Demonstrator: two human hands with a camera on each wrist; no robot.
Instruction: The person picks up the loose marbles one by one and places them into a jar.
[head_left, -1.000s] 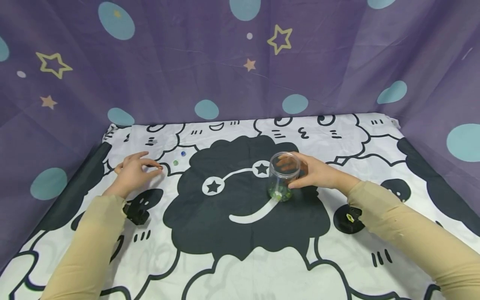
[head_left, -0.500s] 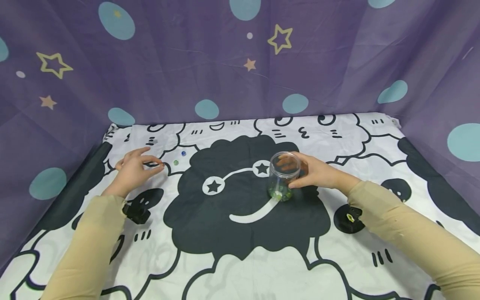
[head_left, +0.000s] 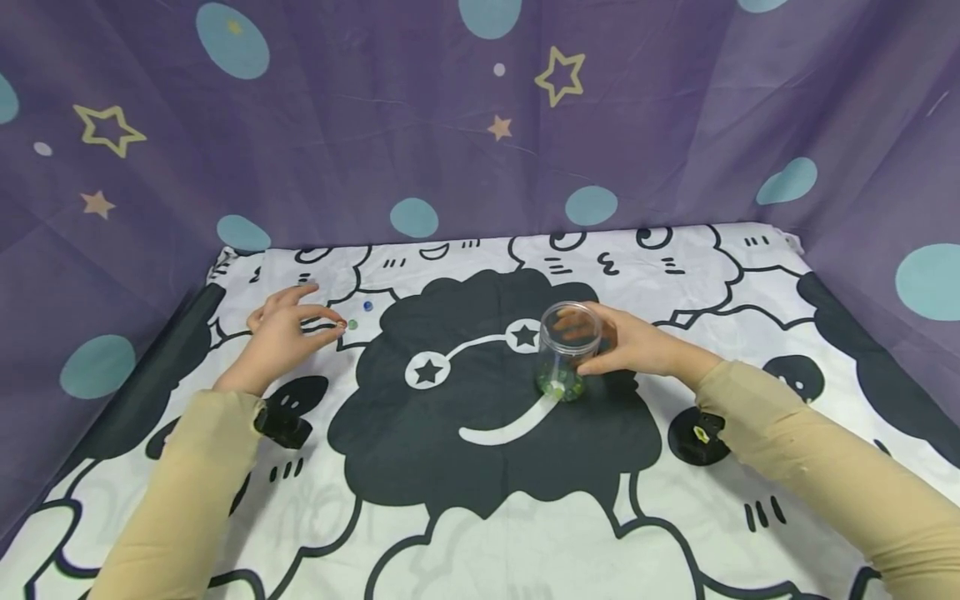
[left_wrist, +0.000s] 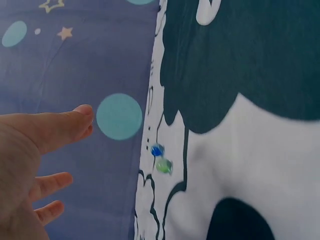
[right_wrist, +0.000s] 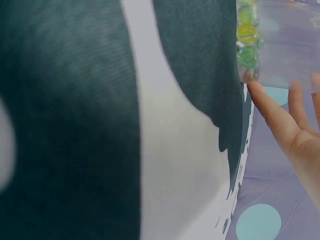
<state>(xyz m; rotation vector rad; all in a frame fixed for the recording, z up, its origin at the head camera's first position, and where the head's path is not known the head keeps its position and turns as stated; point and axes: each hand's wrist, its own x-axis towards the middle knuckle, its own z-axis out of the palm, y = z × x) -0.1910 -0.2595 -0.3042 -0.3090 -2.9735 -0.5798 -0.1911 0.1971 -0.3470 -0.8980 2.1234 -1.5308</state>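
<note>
My left hand (head_left: pixel 279 340) reaches over the far left of the cloth, thumb and index finger stretched forward and their tips close together. Just past those fingertips lies a green marble (head_left: pixel 353 324), with a blue marble (head_left: pixel 367 306) a little behind it. In the left wrist view both the green marble (left_wrist: pixel 164 166) and the blue marble (left_wrist: pixel 157 150) sit on the cloth, apart from the fingers. My right hand (head_left: pixel 637 342) holds a clear plastic jar (head_left: pixel 564 354) upright, thumb in front and fingers around behind. Several green and yellow marbles (right_wrist: pixel 247 34) fill its bottom.
A white and black cartoon-printed cloth (head_left: pixel 480 550) covers the table. A purple curtain (head_left: pixel 337 150) with dots and stars hangs behind and along the sides. Black wrist cameras, such as the left one (head_left: pixel 283 427), sit by the sleeves.
My left hand has moved right and slightly away from me, its fingertips coming up to the green marble. The right hand and the jar have stayed in place.
</note>
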